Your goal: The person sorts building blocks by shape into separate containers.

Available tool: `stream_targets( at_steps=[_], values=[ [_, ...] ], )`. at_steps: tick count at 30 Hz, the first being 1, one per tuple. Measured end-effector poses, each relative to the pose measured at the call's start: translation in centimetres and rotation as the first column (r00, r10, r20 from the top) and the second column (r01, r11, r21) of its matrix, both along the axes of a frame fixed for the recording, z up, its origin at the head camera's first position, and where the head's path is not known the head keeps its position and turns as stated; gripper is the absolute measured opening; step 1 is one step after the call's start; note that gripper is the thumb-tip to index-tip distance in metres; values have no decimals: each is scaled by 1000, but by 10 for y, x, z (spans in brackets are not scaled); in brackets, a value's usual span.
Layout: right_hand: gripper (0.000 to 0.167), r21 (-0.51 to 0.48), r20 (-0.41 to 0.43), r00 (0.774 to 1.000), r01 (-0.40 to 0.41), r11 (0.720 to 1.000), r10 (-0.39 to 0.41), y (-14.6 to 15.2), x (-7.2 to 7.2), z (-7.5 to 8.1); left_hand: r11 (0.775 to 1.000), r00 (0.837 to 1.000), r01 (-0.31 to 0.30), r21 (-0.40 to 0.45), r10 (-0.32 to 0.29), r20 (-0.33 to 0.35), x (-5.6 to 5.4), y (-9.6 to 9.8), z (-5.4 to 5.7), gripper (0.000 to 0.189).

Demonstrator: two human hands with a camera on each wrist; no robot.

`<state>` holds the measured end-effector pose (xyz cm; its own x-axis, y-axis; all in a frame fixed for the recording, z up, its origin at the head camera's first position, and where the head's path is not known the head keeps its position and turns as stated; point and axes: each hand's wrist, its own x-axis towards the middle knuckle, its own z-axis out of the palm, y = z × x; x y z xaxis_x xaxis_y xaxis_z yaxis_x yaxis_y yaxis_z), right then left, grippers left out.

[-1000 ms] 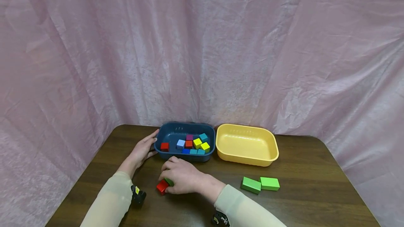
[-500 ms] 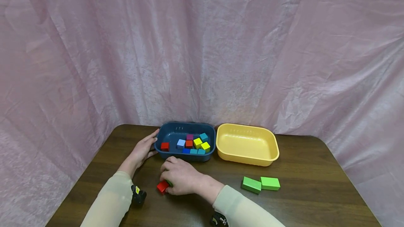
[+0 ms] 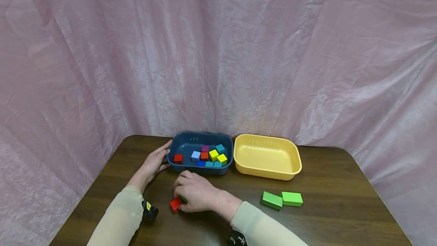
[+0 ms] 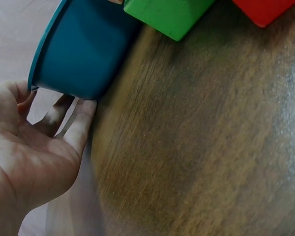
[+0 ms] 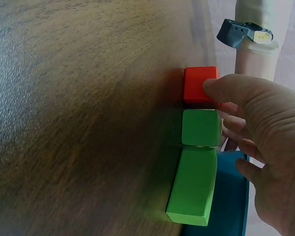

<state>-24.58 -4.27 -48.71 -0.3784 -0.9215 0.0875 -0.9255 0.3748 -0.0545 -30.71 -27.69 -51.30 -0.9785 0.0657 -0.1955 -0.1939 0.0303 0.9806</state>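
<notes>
Beside the left end of the dark blue tray (image 3: 201,171) is my left hand (image 3: 151,164), its fairly straight fingers against the wall and a thumb up at the rim. My right hand (image 3: 196,193) is low over the table in front of that tray. Its thumb tip presses a red block (image 5: 194,86), with the fingers curled behind; they pinch it. Lined up beside it in the right wrist view are a square-faced green block (image 5: 201,128) and a longer green block (image 5: 192,187). From the head, my right hand hides most of these green blocks.
Several small coloured cubes, such as a yellow cube (image 3: 222,159) and a light blue cube (image 3: 195,156), lie in the blue tray. A yellow tray (image 3: 268,174) adjoins it on the right. Two green blocks (image 3: 271,200) lie at the table's right. A pink curtain (image 3: 218,56) hangs behind.
The red block has turned slightly under my right hand, and less of the green beside it shows. My left hand and both trays stay where they were.
</notes>
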Motion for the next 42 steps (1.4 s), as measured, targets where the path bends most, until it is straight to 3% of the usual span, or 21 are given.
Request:
stream_targets(
  at_steps=[15,23,42],
  values=[
    [24,-98,10,1000,8,995,-7,10,-3,10,1000,1000,15,-21,-15,-13,0,-1,3,53],
    [28,-159,100,995,26,987,-10,18,-7,19,999,1000,22,-23,-22,-7,2,1,7,54],
    [27,-307,41,998,61,950,-51,41,-18,51,1000,1000,11,-4,-11,9,1,1,4,54]
  ],
)
